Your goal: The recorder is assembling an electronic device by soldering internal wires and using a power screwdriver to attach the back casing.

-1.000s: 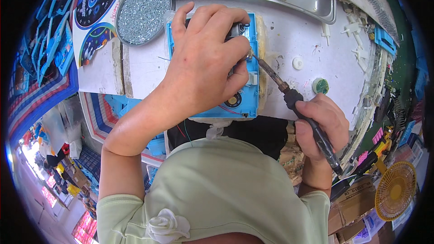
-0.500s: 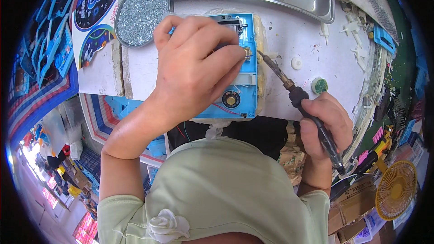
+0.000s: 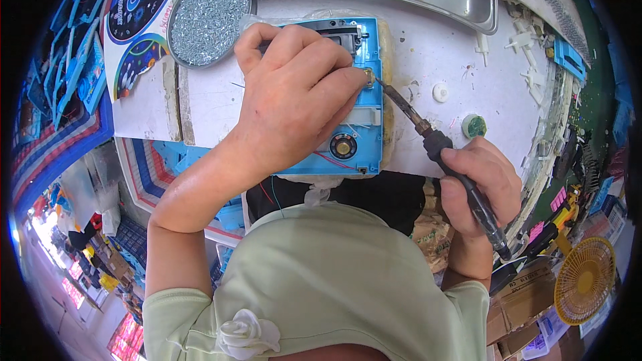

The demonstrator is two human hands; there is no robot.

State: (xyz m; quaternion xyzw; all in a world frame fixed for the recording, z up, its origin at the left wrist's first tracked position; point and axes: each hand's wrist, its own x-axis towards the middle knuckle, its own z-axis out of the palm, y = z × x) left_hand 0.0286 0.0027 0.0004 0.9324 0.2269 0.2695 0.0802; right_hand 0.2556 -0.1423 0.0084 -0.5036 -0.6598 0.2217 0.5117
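The blue plastic housing (image 3: 368,139) lies open-side up under the left hand (image 3: 287,90), on the near part of the white worktable (image 3: 428,60). The left hand bends over it, fingertips gathered at a brass-coloured part (image 3: 368,79); whether they pinch anything cannot be told. The right hand (image 3: 496,177) is closed around the soldering iron (image 3: 438,146), its tip directed leftward to that part; contact cannot be confirmed. The step in hand appears to be soldering at this point. The next move likely calls for a steady tip, with the left fingertips kept clear of the heat.

Obstructions: the left hand covers much of the housing interior. Below its fingers lie a round speaker (image 3: 343,147) and thin red wires (image 3: 328,158).

Surroundings: beyond both hands, a steel compartment tray (image 3: 435,1); beyond the left hand, a round dish (image 3: 194,65) of small metal pins (image 3: 208,20); just beyond the right hand, a small green-filled tin (image 3: 475,126), then a white disc (image 3: 441,92).
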